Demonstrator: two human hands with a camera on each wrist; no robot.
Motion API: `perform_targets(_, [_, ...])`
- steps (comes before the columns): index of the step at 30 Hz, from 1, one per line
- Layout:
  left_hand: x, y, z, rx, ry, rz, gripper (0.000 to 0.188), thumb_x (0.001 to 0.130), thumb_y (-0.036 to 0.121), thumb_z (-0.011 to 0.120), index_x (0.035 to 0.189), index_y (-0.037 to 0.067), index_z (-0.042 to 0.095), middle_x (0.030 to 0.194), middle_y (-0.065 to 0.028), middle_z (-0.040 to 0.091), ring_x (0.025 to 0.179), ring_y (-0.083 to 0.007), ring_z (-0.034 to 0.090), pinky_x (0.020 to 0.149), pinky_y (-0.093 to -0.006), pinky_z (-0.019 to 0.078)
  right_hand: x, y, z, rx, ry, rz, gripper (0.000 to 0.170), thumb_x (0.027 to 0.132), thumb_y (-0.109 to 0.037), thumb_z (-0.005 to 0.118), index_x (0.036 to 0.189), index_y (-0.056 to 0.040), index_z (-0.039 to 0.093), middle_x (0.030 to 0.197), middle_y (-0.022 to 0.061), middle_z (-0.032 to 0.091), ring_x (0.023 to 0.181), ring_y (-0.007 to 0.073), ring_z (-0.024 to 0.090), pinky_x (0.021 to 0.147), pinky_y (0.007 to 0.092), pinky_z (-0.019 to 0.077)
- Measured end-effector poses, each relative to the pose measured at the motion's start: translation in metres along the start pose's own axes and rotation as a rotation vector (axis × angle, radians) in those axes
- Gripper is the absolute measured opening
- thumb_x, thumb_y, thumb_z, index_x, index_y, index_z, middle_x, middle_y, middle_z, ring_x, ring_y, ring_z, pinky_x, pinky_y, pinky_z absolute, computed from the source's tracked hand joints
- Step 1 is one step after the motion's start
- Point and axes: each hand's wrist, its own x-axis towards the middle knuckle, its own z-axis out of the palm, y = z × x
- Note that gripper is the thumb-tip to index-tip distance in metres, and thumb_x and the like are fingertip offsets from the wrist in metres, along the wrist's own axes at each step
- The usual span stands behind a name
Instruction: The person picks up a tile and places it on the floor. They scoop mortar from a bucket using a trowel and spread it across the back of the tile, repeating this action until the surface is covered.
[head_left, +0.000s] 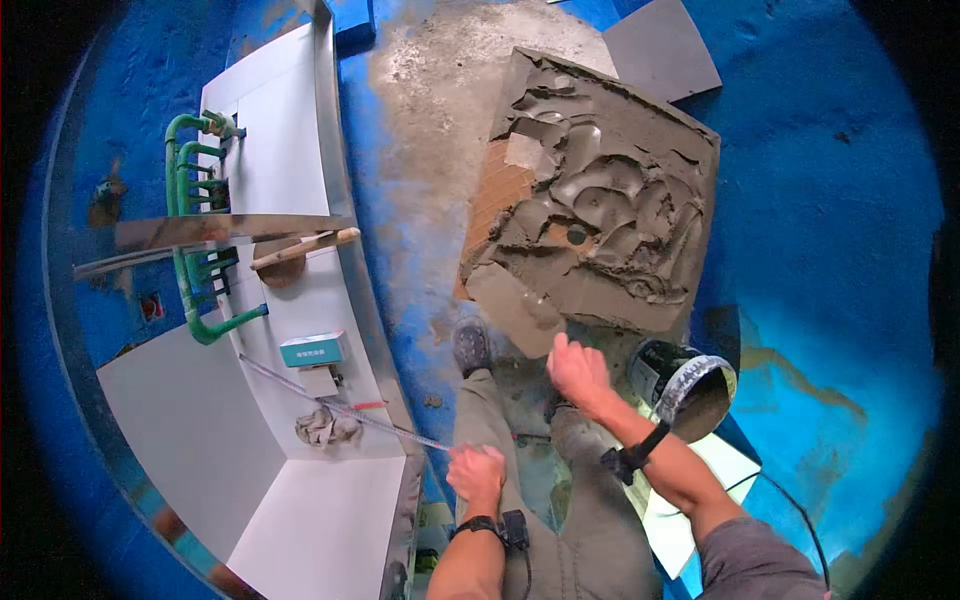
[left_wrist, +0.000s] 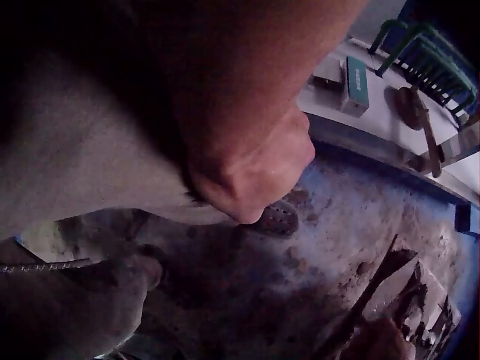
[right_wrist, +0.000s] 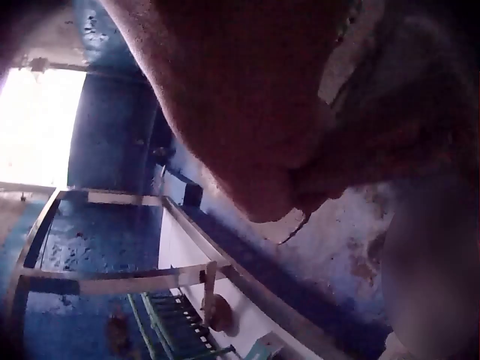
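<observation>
With left fist (head_left: 477,473), low middle, looking empty, and right hand (head_left: 580,375) curled round trowel (head_left: 512,308), best smooth mud (head_left: 602,205) bumps up top.

was pretty clearly a room mid-reno | blue coating (head_left: 830,190) spread well right of the right hand (head_left: 582,372) | gloopy mortar (head_left: 655,285) mostly covered a slab (head_left: 492,205) ahead of it, bucket (head_left: 652,368) beside it | bare green pipes (head_left: 172,170) ran beyond the left hand (head_left: 477,474)

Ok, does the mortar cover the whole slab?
No, the slab shows a bare orange-brown patch along its left edge, beside the mortar.
</observation>
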Motion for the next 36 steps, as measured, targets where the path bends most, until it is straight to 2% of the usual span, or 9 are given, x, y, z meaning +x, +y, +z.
perform_targets(7, [-0.002, 0.0, -0.005, 0.006, 0.013, 0.014, 0.044, 0.092, 0.037, 0.056, 0.109, 0.0, 0.071, 0.118, -0.0218, 0.065, 0.1, -0.039, 0.07, 0.086, -0.0486, 0.0555, 0.1, 0.096, -0.018, -0.574, 0.383, -0.547, 0.01, 0.091, -0.015, 0.056, 0.094, -0.0062, 0.059, 0.072, 0.0106, 0.059, 0.058, 0.0248, 0.066, 0.046, 0.0389, 0.0511])
perform_targets(9, [0.0, -0.001, -0.004, 0.01, 0.009, 0.013, 0.044, 0.092, 0.038, 0.056, 0.109, 0.0, 0.071, 0.118, -0.0217, 0.065, 0.1, -0.0388, 0.07, 0.086, -0.0487, 0.0555, 0.13, 0.109, -0.043, -0.695, 0.496, -0.544, 0.01, 0.09, -0.017, 0.057, 0.089, -0.007, 0.058, 0.07, 0.0065, 0.059, 0.057, 0.0207, 0.064, 0.047, 0.0356, 0.0505])
perform_targets(13, [-0.004, 0.001, -0.006, -0.001, 0.014, 0.007, 0.045, 0.092, 0.038, 0.056, 0.109, 0.0, 0.071, 0.118, -0.0217, 0.065, 0.1, -0.0386, 0.07, 0.086, -0.0488, 0.0554, 0.132, 0.094, -0.052, -0.31, 0.289, -0.112, 0.011, 0.094, -0.014, 0.052, 0.095, -0.0027, 0.053, 0.076, 0.0216, 0.066, 0.071, 0.0373, 0.071, 0.06, 0.049, 0.0559])
perform_targets(18, [0.002, 0.003, -0.011, 0.013, -0.018, -0.006, 0.045, 0.091, 0.039, 0.057, 0.109, 0.0, 0.072, 0.119, -0.0215, 0.065, 0.1, -0.0384, 0.07, 0.086, -0.0486, 0.0555, 0.082, 0.059, -0.066, 0.089, 0.09, 0.067, 0.027, 0.09, -0.021, 0.059, 0.097, 0.004, 0.055, 0.083, 0.0307, 0.068, 0.081, 0.0496, 0.068, 0.073, 0.059, 0.053])
perform_targets(21, [-0.002, 0.003, -0.004, 0.01, -0.018, 0.003, 0.045, 0.09, 0.039, 0.058, 0.109, 0.001, 0.072, 0.119, -0.0213, 0.065, 0.1, -0.0383, 0.07, 0.086, -0.0485, 0.0556, 0.106, 0.077, -0.022, 0.355, 0.307, 0.177, 0.031, 0.089, -0.026, 0.062, 0.093, 0.0037, 0.057, 0.085, 0.0307, 0.068, 0.083, 0.0482, 0.068, 0.073, 0.0568, 0.0522])
perform_targets(24, [0.002, 0.004, 0.0, 0.013, 0.002, 0.001, 0.045, 0.09, 0.04, 0.058, 0.109, 0.002, 0.072, 0.119, -0.0211, 0.065, 0.099, -0.0383, 0.071, 0.085, -0.0484, 0.0558, 0.127, 0.043, 0.057, 0.861, 0.261, 0.279, 0.032, 0.089, -0.028, 0.06, 0.088, 0.0039, 0.059, 0.079, 0.0253, 0.065, 0.072, 0.0393, 0.067, 0.068, 0.05, 0.0527])
perform_targets(26, [0.002, 0.004, 0.004, 0.027, 0.003, -0.003, 0.045, 0.089, 0.04, 0.058, 0.109, 0.002, 0.072, 0.119, -0.021, 0.066, 0.098, -0.0383, 0.071, 0.085, -0.0483, 0.056, 0.111, -0.025, 0.028, 1.127, 0.1, 0.31, 0.031, 0.094, -0.028, 0.06, 0.087, 0.0021, 0.054, 0.064, 0.0183, 0.061, 0.047, 0.0313, 0.062, 0.05, 0.0457, 0.0516])
perform_targets(30, [0.003, 0.003, 0.005, 0.062, 0.035, 0.028, 0.044, 0.089, 0.039, 0.058, 0.11, 0.003, 0.073, 0.117, -0.0201, 0.067, 0.097, -0.038, 0.071, 0.085, -0.0478, 0.0561, 0.125, -0.048, 0.011, 1.177, 0.078, 0.302, 0.031, 0.094, -0.026, 0.059, 0.09, 0.0037, 0.054, 0.068, 0.0209, 0.062, 0.052, 0.035, 0.064, 0.056, 0.0463, 0.0521])
perform_targets(36, [0.002, 0.011, -0.001, 0.064, 0.033, 0.037, 0.044, 0.088, 0.039, 0.058, 0.108, 0.003, 0.073, 0.115, -0.0198, 0.067, 0.096, -0.0372, 0.071, 0.084, -0.0478, 0.0563, 0.103, 0.047, 0.002, 0.117, 0.268, -0.108, 0.019, 0.093, -0.02, 0.057, 0.095, -0.0018, 0.055, 0.077, 0.0256, 0.067, 0.067, 0.0364, 0.071, 0.054, 0.0478, 0.0557])
